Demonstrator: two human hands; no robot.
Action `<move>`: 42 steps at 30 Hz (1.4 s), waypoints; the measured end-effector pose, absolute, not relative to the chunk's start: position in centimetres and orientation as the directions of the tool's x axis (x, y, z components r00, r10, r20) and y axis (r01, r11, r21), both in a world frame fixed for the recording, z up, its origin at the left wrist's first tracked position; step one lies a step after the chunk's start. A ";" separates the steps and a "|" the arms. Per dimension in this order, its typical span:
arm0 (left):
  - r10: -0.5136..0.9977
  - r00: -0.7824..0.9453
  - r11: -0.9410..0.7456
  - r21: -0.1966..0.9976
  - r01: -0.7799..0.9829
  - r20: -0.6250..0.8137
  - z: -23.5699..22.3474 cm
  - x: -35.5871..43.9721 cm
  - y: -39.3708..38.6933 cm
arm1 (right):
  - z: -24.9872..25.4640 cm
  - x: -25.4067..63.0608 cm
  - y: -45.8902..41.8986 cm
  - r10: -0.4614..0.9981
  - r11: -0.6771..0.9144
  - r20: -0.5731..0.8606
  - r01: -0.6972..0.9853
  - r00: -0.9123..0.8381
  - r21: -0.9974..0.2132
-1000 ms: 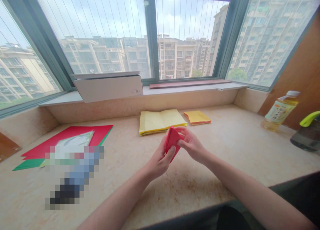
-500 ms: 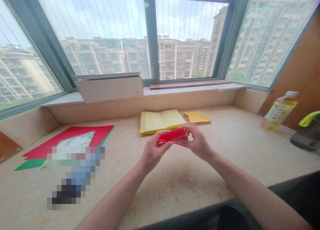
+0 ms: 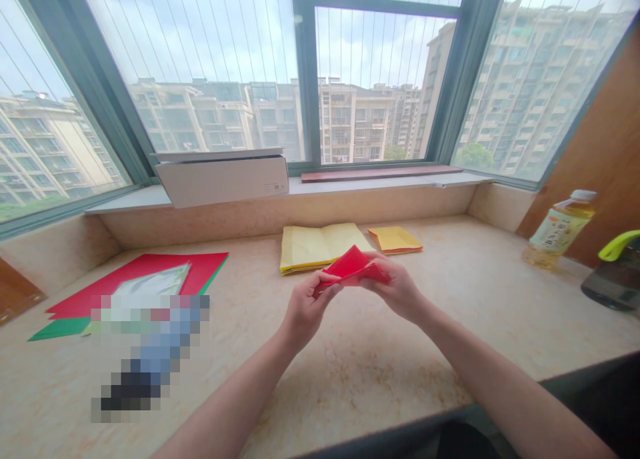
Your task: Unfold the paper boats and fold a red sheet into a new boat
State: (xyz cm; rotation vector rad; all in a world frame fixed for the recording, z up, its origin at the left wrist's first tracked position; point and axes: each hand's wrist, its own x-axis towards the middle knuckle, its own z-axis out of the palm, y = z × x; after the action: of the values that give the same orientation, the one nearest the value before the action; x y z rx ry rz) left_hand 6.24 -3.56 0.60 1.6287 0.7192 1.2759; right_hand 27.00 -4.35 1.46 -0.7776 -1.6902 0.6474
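Between my two hands, above the stone counter, is a folded piece of red paper (image 3: 353, 264). My left hand (image 3: 309, 304) pinches its left side, thumb in front and fingers behind. My right hand (image 3: 395, 284) grips the right side, its fingertips partly hidden by the paper. One pointed corner of the paper stands up in the middle. Just behind my hands lies an opened yellow paper pad (image 3: 320, 242), and right of it a smaller folded piece of yellow paper (image 3: 397, 239) with a red edge.
Red and green sheets (image 3: 200, 269) lie at the left under a clear packet (image 3: 153, 289); a pixelated patch covers things beside them. A white box (image 3: 225, 179) sits on the windowsill. At the right stand a drink bottle (image 3: 560, 232) and a dark container with a lime-green handle (image 3: 619, 246).
The red paper has turned in my hands, so that a pointed corner now rises where a flatter, narrow shape was. Both hands keep hold of it; the view has tilted slightly.
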 end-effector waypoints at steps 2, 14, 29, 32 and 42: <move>0.869 0.271 -0.393 0.910 -0.130 0.414 0.8 6.3 -3.6 | 1.8 27.1 -4.5 0.746 0.663 0.651 0.258 -0.144 -0.703; 0.900 0.213 -0.319 0.908 -0.270 0.379 1.6 6.4 -4.2 | 1.9 26.9 -5.0 0.674 0.701 0.738 0.322 -0.011 -0.636; 0.843 0.252 -0.455 0.880 -0.137 0.475 1.7 6.0 -4.4 | 1.5 27.0 -4.8 0.722 0.660 0.690 0.258 0.043 -0.706; 0.843 0.277 -0.449 0.887 -0.110 0.461 2.0 6.0 -4.3 | 1.1 27.0 -4.6 0.750 0.633 0.655 0.187 0.092 -0.751; 0.779 0.564 -0.452 0.870 0.200 0.275 1.2 5.7 -4.2 | -0.4 27.0 -4.8 0.738 0.662 0.666 0.297 -0.102 -0.688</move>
State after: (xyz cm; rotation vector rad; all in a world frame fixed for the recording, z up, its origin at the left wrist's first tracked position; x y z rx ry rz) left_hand 5.70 -4.17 1.25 1.9530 0.7878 0.8663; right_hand 27.01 -4.76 -0.43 -0.8507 -1.6852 0.4604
